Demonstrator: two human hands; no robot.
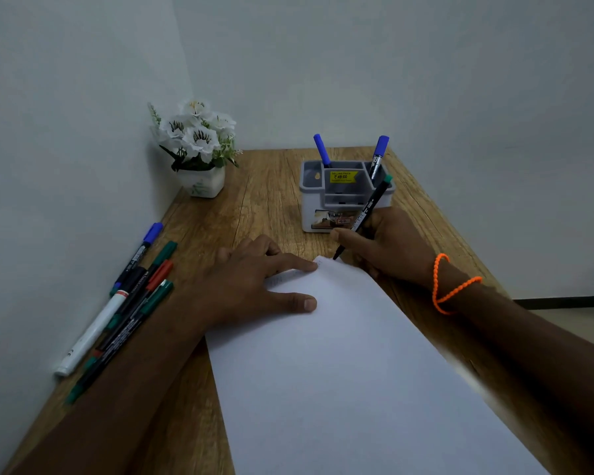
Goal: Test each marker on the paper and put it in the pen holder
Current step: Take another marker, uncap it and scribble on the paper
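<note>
Testing is the step in hand, judged from the nib poised at the far corner of the sheet. At nine o'clock of the view, a cluster of untested markers (117,313) is laid along the wall edge of the desk (261,200), with a pot of white flowers (198,149) set at eleven o'clock in the corner. The left hand (254,286) is laid flat with fingers spread, and the top left part of the paper (340,371) is pinned by it, the forefinger reaching almost to the far corner. Faint marks can be made out beside that hand, though they are too pale to be read. At one o'clock from the left hand, the right hand (388,248) is pinched around a green-capped marker (364,214), whose barrel is tilted up and away towards the pen holder (343,197). The tip is seen at the very corner of the paper; whether it is touching cannot be told. An orange bracelet (453,286) is worn on the right wrist. The holder stands just beyond the right hand at twelve o'clock, and two blue-capped markers (379,156) are already stood in it. Next, a short stroke is called for, then a cap is presumably needed before the marker is lifted and dropped upright into a free compartment.
</note>
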